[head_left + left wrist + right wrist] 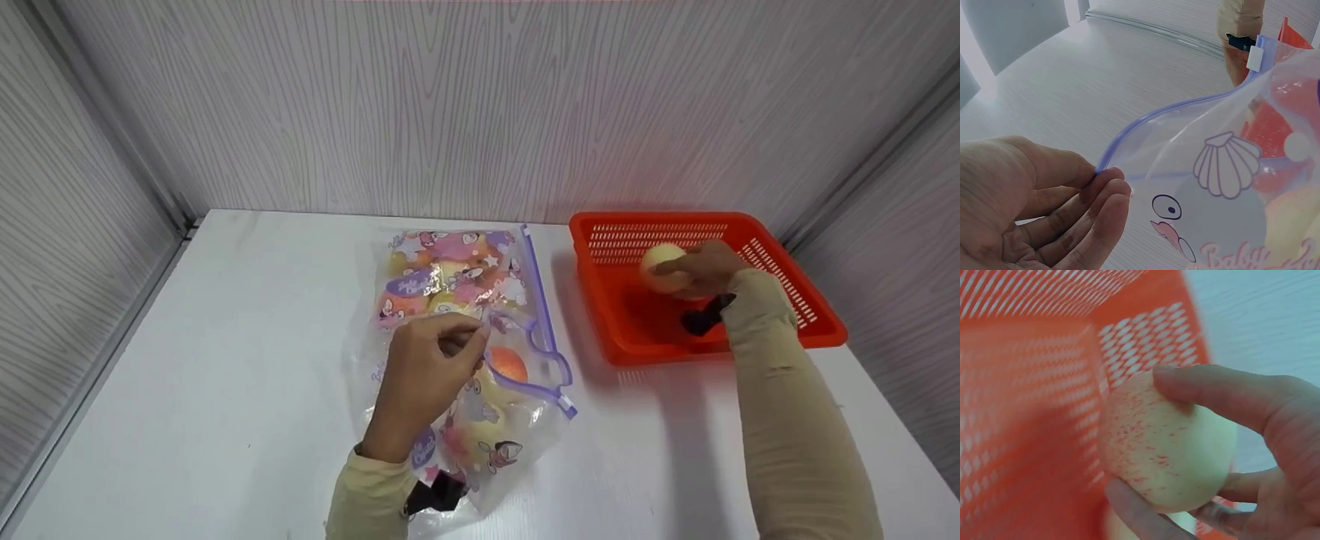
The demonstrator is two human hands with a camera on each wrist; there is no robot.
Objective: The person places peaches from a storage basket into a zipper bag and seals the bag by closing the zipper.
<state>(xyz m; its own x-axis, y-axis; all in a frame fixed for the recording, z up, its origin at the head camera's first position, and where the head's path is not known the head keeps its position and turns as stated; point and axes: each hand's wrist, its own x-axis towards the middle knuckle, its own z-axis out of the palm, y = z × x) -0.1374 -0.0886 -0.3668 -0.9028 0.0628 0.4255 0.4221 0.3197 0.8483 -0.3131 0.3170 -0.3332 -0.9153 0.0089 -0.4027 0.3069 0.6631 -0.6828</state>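
Inside the red basket [607,330], my right hand [709,270] grips a pale yellow peach [664,266] with red flecks, thumb on one side and fingers on the other. Below it in the right wrist view, part of another pale fruit [1120,526] shows. My left hand [431,367] pinches the purple zip edge [1129,132] of a clear printed zip bag [517,442] between thumb and fingers. The mouth of this bag gapes toward the right. Through its film an orange-red fruit [508,364] and paler ones show.
Behind the front bag lies a second printed zip bag [457,270] with several fruits inside, its purple zip along the right side. Both bags and the basket rest on a white table [225,360]. Grey wood-grain panels [390,112] rise at the back and sides.
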